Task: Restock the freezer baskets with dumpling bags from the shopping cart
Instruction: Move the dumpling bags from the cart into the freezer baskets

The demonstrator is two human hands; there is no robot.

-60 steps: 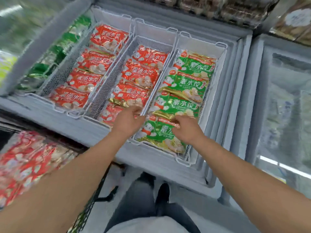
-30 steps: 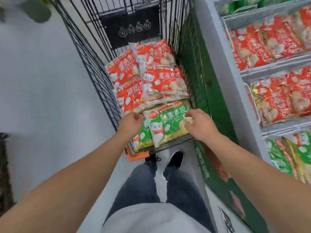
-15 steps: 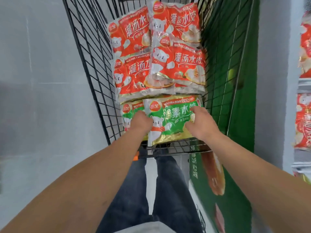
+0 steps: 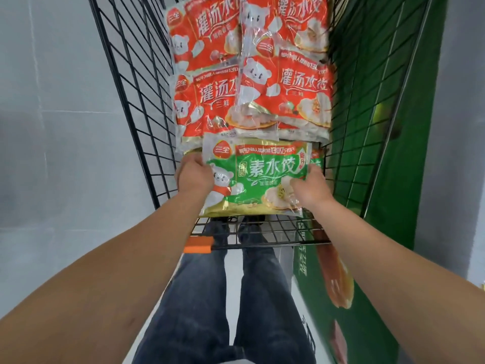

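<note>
A green dumpling bag [image 4: 258,177] is held flat over the near end of the black wire shopping cart [image 4: 136,82]. My left hand [image 4: 194,176] grips its left edge and my right hand [image 4: 311,189] grips its right edge. Just behind it, several red dumpling bags [image 4: 252,74] lie stacked in the cart. A sliver of another green bag [image 4: 316,160] peeks out beside my right hand. The freezer baskets are out of view.
The green side of the freezer cabinet [image 4: 380,179] runs along the right of the cart. Grey floor [image 4: 52,153] lies to the left. An orange clip [image 4: 198,244] sits on the cart's near rail, above my legs [image 4: 231,298].
I turned from the freezer baskets to the cart. Both hands took hold of a green bag and have lifted it slightly toward me, uncovering its whole front.
</note>
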